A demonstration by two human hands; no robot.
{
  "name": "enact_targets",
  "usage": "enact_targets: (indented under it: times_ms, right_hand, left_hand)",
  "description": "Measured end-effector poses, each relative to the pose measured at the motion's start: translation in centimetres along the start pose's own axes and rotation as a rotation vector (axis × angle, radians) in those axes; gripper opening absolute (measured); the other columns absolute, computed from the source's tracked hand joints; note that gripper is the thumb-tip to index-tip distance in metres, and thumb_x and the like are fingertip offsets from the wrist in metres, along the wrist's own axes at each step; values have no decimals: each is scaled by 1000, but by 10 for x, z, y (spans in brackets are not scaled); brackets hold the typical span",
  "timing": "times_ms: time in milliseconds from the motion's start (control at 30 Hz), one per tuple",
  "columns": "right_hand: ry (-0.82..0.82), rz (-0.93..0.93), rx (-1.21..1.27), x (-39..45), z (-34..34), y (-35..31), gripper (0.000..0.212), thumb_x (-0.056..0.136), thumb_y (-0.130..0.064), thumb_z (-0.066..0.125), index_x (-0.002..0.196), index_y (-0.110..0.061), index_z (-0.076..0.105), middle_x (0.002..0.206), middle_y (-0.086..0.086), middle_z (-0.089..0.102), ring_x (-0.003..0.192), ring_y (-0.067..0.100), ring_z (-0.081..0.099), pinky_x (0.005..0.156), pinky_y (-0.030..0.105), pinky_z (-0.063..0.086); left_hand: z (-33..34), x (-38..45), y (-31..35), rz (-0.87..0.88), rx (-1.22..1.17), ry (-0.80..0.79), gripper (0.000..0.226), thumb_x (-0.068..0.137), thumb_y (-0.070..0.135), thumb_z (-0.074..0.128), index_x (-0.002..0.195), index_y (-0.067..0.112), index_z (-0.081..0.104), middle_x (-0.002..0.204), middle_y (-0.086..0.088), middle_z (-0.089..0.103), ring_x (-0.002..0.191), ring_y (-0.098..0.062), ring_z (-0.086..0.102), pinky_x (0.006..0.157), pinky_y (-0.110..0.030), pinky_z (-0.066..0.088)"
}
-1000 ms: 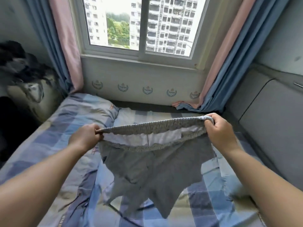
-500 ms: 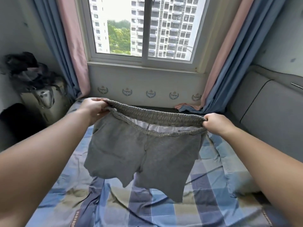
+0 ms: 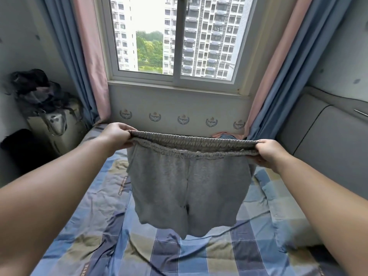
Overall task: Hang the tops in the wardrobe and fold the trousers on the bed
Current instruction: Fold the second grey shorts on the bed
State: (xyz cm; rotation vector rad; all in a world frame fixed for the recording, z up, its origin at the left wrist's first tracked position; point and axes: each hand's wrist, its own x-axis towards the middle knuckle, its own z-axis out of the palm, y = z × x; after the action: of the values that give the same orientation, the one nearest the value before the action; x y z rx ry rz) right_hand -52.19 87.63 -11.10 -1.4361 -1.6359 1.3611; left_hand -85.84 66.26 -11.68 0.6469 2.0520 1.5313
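Note:
Grey shorts (image 3: 187,188) with an elastic waistband hang in the air above the bed (image 3: 139,253), legs pointing down and clear of the sheet. My left hand (image 3: 117,135) grips the left end of the waistband. My right hand (image 3: 268,153) grips the right end. The waistband is stretched level between both hands. The bed has a blue, tan and grey checked sheet.
A window (image 3: 175,36) with blue and pink curtains faces me beyond the bed. A suitcase (image 3: 57,124) piled with dark clothes stands at the left. A grey padded headboard (image 3: 328,140) runs along the right. A pillow (image 3: 278,206) lies at the bed's right side.
Both hands have lifted the shorts up off the bed and levelled the waistband. The legs now hang straight and free, and the view has tilted up toward the window.

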Motion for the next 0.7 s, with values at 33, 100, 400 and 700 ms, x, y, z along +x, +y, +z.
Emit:
enact_targets:
  times_ms: [33,100,400,700]
  right_hand:
    - [-7,9,59,2,-1,1,29,95,-1,37,85,-14,61,82,10,60,68,21,61,44,21,53]
    - [-34,25,131,6,-4,3,24,96,-4,43,83,-15,60,78,8,60,63,15,60,48,19,53]
    - [12,115,-38,13,-13,32,24,96,-10,36,81,-18,53,65,2,54,34,4,54,37,15,45]
    - [-150,264,-187,-47,-5,113,21,94,-9,41,82,-16,57,59,1,61,38,5,49,40,16,42]
  left_hand:
    - [6,1,0,-36,-138,-9,35,89,-10,39,78,12,64,64,-8,62,55,-14,59,61,-24,57]
    - [16,-2,1,-89,-347,-7,33,92,-7,41,78,12,63,46,-1,59,39,-7,53,62,-24,53]
    - [22,-2,-13,86,329,36,15,87,-2,48,89,6,61,76,-14,59,61,-24,58,51,-25,56]
    - [21,-41,-94,-214,441,-166,27,92,2,40,68,10,50,62,-13,53,35,-11,57,40,-23,50]
